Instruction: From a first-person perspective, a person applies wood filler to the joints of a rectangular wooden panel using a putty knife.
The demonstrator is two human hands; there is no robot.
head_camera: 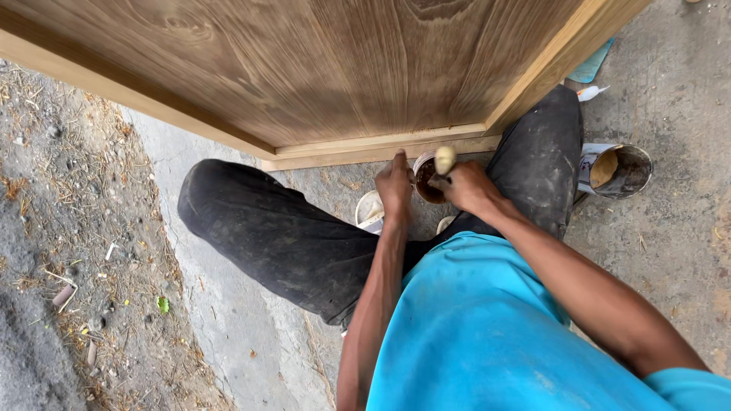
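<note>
I squat in front of a large wooden panel (304, 68) with a lighter frame. My left hand (395, 187) grips the rim of a small can (425, 183) holding dark brown liquid, set on the ground between my knees. My right hand (466, 186) holds a pale-handled brush (444, 161), its end dipped into that can. A white container (370, 210) lies just left of my left hand, partly hidden by it.
A second open metal can (623, 170) with brownish contents stands on the concrete at the right, beside my right knee (544, 152). A teal flat object (590, 67) lies by the panel's corner. Dirt with dry straw (68, 251) covers the left side.
</note>
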